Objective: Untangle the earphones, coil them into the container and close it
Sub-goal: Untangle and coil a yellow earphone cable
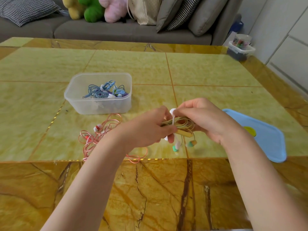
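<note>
1. We grip a yellow coil (180,124) above the table (208,72): left hand (150,129) holds it, right hand (203,117) pinches its white tie (173,120).
2. Best cinch snugly before the open box (98,93); lid (266,135) waits right.

Surface (208,70): glossy yellow-green marble panels, amber veined border. Sofa (116,30) behind: grey, along far edge. Cushions: houndstooth (25,9) at left, grey (206,12) and chevron-patterned (181,14) at right. Plush toys (93,9): yellow, green, pink, in row. Beige bag (146,9) beside them. White cabinet panels (286,39) at right. Even daylight.
</note>
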A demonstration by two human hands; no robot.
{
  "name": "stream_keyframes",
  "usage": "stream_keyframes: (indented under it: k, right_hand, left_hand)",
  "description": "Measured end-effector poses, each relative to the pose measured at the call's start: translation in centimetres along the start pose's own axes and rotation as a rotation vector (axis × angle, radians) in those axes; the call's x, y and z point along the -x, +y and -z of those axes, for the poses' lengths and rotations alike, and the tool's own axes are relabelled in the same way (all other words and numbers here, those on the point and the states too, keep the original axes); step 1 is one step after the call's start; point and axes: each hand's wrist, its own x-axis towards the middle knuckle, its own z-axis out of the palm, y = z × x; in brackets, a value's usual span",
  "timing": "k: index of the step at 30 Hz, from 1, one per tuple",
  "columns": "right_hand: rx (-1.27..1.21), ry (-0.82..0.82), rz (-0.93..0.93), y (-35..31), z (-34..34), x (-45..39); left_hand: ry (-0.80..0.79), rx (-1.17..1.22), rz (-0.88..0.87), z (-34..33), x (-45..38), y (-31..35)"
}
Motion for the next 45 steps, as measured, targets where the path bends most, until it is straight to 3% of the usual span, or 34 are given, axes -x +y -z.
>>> stream_keyframes:
  k: [3,11,15,19,25,35,41,43,45]
  right_hand:
    - [-0.073,-0.028,-0.021,0.0,0.2,0.0]
    - [-0.392,-0.258,-0.027,-0.1,1.8,0.1]
    - [-0.529,-0.17,0.017,0.0,1.6,-0.1]
    - [-0.476,-0.274,0.159,-0.3,1.1,0.3]
    - [-0.439,-0.075,0.185,-0.3,0.5,0.1]
    - [-0.101,0.006,0.411,-0.7,-0.3,0.5]
    - [-0.102,0.044,0.487,-0.7,-0.5,0.4]
    - [-0.092,0.119,0.487,-0.4,-0.7,0.0]
    - [-0.057,0.293,0.531,-0.3,-0.6,-0.3]
  left_hand:
    - [0.035,-0.033,-0.034,0.0,-0.1,-0.2]
    - [0.082,0.113,-0.344,0.3,0.9,0.8]
    - [0.238,0.257,-0.33,0.3,0.6,0.6]
    - [0.36,0.454,-0.243,1.0,0.6,0.4]
    - [0.284,0.376,-0.132,0.5,0.0,-0.3]
    - [0.185,0.197,-0.048,0.4,0.0,0.0]
    - [0.01,0.506,-0.083,0.7,0.7,-0.2]
    - [0.016,0.629,-0.096,0.9,0.9,-0.2]
    - [0.069,0.743,-0.094,1.0,0.9,-0.4]
